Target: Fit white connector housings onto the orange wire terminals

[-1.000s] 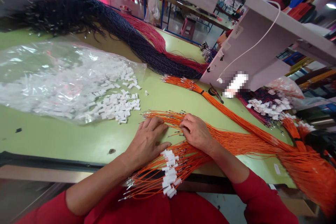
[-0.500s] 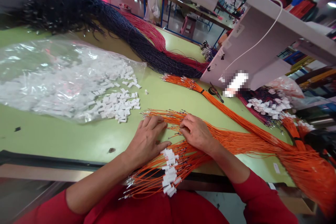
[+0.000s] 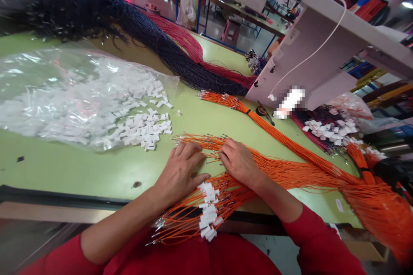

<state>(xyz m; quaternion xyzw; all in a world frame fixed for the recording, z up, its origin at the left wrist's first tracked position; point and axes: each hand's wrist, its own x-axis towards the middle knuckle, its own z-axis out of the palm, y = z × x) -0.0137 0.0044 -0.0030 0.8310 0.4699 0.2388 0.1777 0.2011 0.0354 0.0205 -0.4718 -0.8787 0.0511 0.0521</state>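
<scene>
Orange wires (image 3: 290, 172), white connectors (image 3: 209, 212); pale green tabletop (image 3: 106, 176); dark blue bundle (image 3: 174, 56); pinkish-red strands (image 3: 191, 45); plain red sleeves (image 3: 318, 238).

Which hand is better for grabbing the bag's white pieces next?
Probably the left hand: it's nearer the white pieces by the bag. The right hand is farther, at the orange wires.

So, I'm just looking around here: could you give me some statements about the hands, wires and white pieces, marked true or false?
1. The left hand and right hand are both at the orange wires. True.
2. The loose white pieces spill from a metal bucket. False: the loose white pieces lie by a clear plastic bag.
3. A black band wraps a separate orange bundle. True.
4. The person's sleeves are green. False: the sleeves are red.
</scene>
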